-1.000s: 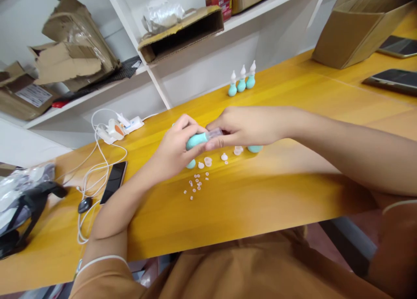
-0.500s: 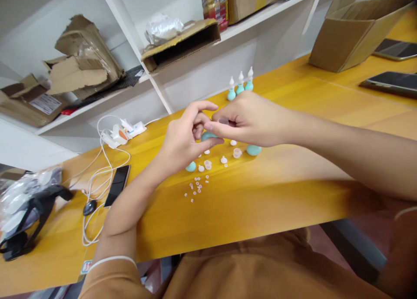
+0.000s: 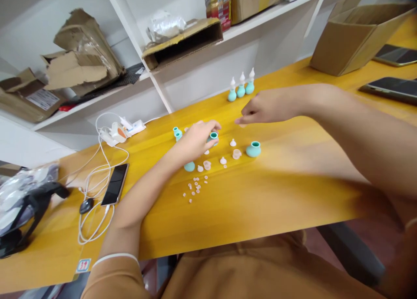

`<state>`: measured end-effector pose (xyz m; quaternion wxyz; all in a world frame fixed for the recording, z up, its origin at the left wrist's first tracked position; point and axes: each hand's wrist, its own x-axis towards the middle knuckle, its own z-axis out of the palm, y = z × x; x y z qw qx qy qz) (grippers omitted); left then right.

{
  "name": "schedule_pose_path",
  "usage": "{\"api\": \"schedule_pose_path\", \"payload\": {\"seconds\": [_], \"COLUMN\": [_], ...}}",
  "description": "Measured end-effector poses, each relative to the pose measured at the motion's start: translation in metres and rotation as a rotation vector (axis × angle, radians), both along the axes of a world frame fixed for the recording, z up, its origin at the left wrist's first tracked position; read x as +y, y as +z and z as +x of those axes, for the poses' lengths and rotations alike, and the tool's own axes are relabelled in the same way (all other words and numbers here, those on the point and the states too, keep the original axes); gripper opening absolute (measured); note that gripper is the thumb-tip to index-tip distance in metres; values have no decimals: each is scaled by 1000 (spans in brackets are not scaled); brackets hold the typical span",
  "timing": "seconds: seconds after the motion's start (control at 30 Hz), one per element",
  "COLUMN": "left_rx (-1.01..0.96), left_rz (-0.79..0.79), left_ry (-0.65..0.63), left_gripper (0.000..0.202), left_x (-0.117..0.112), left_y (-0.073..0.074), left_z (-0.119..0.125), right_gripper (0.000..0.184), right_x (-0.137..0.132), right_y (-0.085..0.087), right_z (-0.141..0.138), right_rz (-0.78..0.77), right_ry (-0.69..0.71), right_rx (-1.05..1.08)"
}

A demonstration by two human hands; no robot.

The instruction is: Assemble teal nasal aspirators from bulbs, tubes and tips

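Observation:
My left hand rests low on the yellow table, its fingers closed round a small teal rubber bulb whose open neck points right. My right hand hovers just above the table further back, thumb and forefinger pinched on a small clear cap. Between and in front of the hands lie another teal bulb, a third bulb, several pale nozzle tips and a scatter of tiny white pieces. Two teal parts stand behind my left hand.
Three assembled teal bulbs with white tips stand in a row at the back by the white shelf. A phone, white cables and a black headset lie at the left. A cardboard box and tablets are at the right.
My hands have come apart and dropped to the table. The left one set the teal bulb down while still gripping it. The right one moved back and right with the clear cap.

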<state>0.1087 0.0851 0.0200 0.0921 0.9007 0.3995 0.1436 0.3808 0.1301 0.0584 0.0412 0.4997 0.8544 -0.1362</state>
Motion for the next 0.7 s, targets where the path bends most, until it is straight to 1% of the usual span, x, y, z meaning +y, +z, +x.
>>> {"api": "schedule_pose_path", "payload": {"seconds": [0.07,0.1,0.17,0.23,0.33,0.4,0.5,0.7], "left_rx": [52,65,96,134,174,180,186,186], "left_rz": [25,30,44,56,66,72,72,71], "left_ry": [-2,-10,-26,-42,-53,-51,-52,-67], "left_gripper": [26,26,25,25,25,25,24,23], "left_x": [4,5,6,8,10,11,11,8], "left_y": [-8,-12,-18,-23,-30,-34,-38,-39], "left_z": [1,2,2,3,3,4,5,8], "right_gripper": [49,50,50,50,52,53,54,59], "right_x": [3,4,7,9,11,11,10,-4], "right_y": [-9,-15,-28,-38,-47,-49,-47,-35], "right_z": [-8,-13,-22,-28,-30,-29,-29,-34], "right_rz": [-55,-80,-65,-20,-16,-40,-46,-90], "right_ry": [-12,-7,-24,-48,-60,-65,-80,-35], "right_rx": [-224,-284,-331,-327,-316,-334,-319,-356]}}
